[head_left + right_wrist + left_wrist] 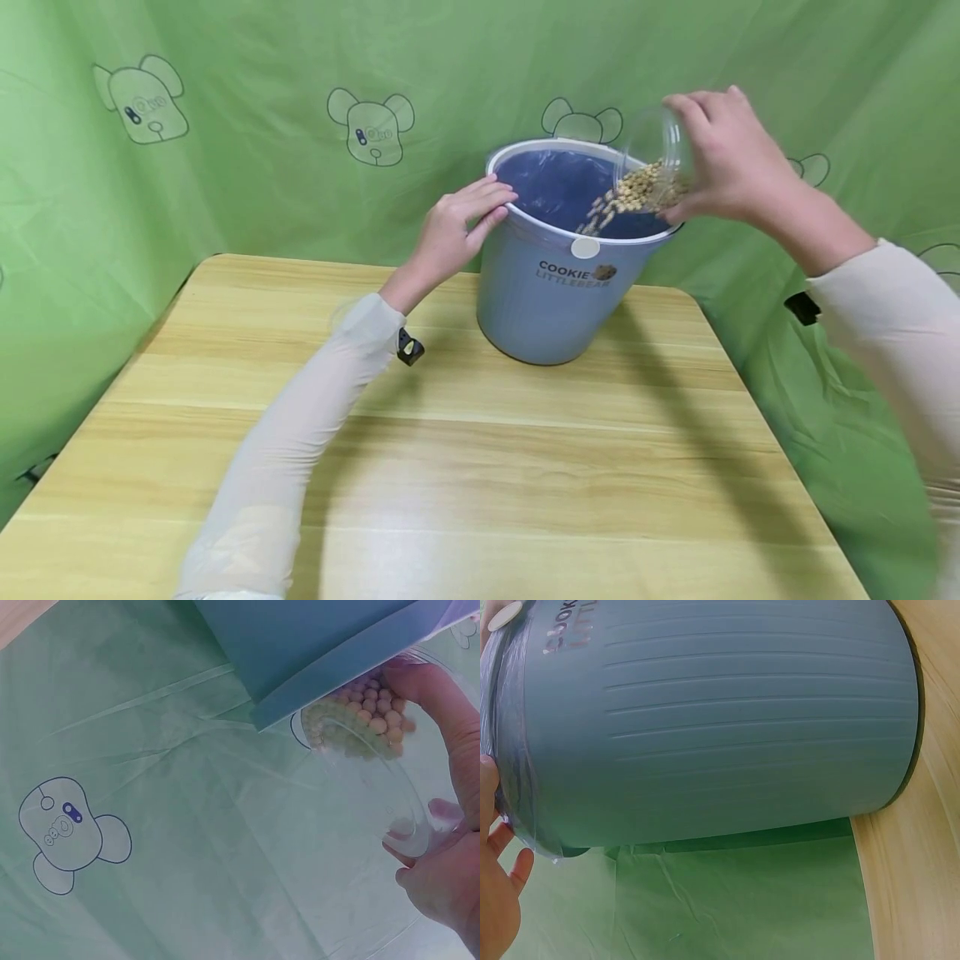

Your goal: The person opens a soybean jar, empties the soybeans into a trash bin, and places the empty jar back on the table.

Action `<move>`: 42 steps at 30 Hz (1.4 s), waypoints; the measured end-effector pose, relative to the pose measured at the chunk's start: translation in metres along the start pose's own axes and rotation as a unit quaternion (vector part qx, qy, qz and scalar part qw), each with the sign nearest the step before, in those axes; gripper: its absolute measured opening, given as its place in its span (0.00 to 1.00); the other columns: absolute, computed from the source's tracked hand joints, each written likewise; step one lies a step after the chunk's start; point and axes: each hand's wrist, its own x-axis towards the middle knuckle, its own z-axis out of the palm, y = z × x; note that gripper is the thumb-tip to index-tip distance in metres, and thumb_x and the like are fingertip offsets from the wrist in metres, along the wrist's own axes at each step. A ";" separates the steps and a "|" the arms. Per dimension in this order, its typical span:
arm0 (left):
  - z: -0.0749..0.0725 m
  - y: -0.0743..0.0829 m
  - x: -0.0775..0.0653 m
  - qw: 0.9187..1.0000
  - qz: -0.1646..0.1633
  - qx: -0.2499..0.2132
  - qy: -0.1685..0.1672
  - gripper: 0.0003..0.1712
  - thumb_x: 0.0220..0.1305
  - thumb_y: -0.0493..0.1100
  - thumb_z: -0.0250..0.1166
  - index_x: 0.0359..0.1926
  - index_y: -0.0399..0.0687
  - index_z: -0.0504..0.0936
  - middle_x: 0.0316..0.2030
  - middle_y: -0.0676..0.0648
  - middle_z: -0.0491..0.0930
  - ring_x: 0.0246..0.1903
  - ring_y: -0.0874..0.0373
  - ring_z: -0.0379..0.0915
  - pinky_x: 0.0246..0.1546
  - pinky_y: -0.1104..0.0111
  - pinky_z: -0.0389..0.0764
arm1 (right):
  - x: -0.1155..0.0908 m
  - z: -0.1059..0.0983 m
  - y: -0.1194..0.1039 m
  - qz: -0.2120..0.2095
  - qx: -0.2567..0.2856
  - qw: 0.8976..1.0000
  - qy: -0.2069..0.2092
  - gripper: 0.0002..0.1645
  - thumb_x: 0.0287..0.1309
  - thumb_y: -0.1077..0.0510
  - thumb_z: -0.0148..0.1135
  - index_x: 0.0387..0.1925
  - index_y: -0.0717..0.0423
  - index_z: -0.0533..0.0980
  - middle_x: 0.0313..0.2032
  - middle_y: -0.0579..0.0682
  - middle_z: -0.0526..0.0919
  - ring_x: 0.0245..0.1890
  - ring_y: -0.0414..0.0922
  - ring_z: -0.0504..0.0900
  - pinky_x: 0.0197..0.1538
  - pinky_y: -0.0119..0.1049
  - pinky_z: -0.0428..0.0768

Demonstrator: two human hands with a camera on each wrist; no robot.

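Note:
A light blue trash bin [551,300] with a white rim and a plastic liner [558,179] stands upright at the back of the table. My left hand [457,225] rests on the left side of its rim; in the left wrist view its fingers [521,870] show beside the gathered liner. Over the right side of the opening, my right hand [731,158] grips a clear plastic cup [645,137], tipped sideways with its mouth toward the bin. Tan soybeans [641,187] spill from the cup into the bin. More soybeans [379,712] lie against the cup's lower wall.
The bin stands on a light wooden table [420,467]. Behind and beside it hangs a green curtain [262,183] printed with cartoon animal heads. A small black device [409,347] sits at the left wrist.

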 end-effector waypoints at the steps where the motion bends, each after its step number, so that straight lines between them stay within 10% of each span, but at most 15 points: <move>1: 0.000 0.000 0.000 1.000 0.001 0.000 0.000 0.17 0.75 0.47 0.60 0.60 0.52 0.84 0.63 0.51 0.81 0.71 0.56 0.69 0.74 0.55 0.67 | 0.000 0.001 -0.001 -0.003 -0.003 1.000 0.002 0.88 0.12 0.60 0.92 0.77 0.67 0.48 0.71 0.79 0.57 0.72 0.76 0.56 0.82 0.58 0.34; 42: 0.002 -0.002 0.001 1.000 0.001 -0.007 0.006 0.17 0.76 0.47 0.60 0.60 0.52 0.84 0.63 0.50 0.81 0.71 0.56 0.69 0.75 0.52 0.67 | 0.007 0.002 -0.016 -0.077 -0.061 0.994 0.049 0.87 0.10 0.64 0.91 0.77 0.63 0.51 0.72 0.74 0.58 0.76 0.70 0.53 0.82 0.58 0.34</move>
